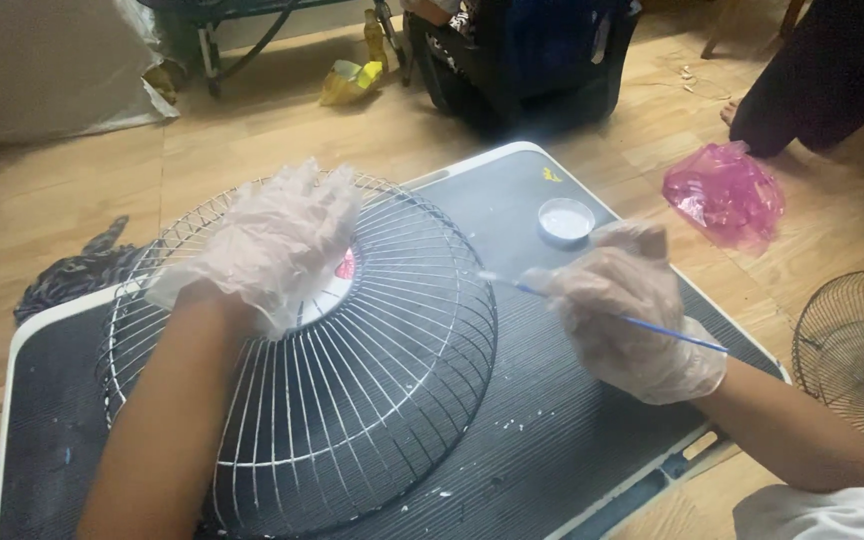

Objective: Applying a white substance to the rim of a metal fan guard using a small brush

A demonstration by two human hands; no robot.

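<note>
Head view had the left hand (272, 245), in a thin clear glove, spread flat with fingers open over the hub of the wire fan guard (352, 400), which lay dome-up on the dark ribbed counter (552, 440). The right hand (632, 315), gloved too, had its fingers pinched on a thin blue brush (672, 332), tip reaching the guard's right edge. A small white lid (565, 220) sat just beyond on the counter, a pink plastic bag (724, 195) on the floor.
</note>
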